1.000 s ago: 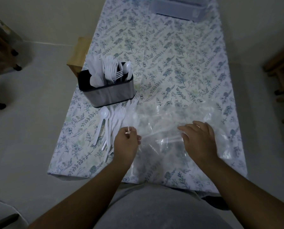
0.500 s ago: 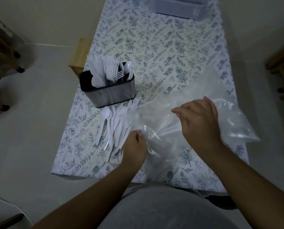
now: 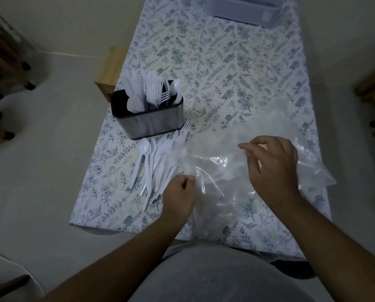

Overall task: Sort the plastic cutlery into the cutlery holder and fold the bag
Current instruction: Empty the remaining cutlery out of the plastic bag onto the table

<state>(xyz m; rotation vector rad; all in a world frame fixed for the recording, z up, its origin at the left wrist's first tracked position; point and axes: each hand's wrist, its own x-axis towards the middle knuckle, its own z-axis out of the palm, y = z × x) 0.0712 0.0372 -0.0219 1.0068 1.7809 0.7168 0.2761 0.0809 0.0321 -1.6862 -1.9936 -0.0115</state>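
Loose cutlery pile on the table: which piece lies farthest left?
The spoon, bowl toward the cutlery holder; it lies apart at the pile's left edge.

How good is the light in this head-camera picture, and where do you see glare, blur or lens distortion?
Head view: dim, greyish light throughout; bright glare streaks on the clear plastic bag by the right hand; white cutlery in the holder reads soft; wide-angle lens makes the table taper sharply away.

Cloth (image 3: 226, 68) white with blue-green leaf and flower print. Holder (image 3: 148, 120) dark with silvery front; cutlery (image 3: 158, 168) white, bag (image 3: 223, 171) clear. Stool (image 3: 110, 70) light wood, box (image 3: 239, 9) translucent pale, floor (image 3: 36, 160) off-white.
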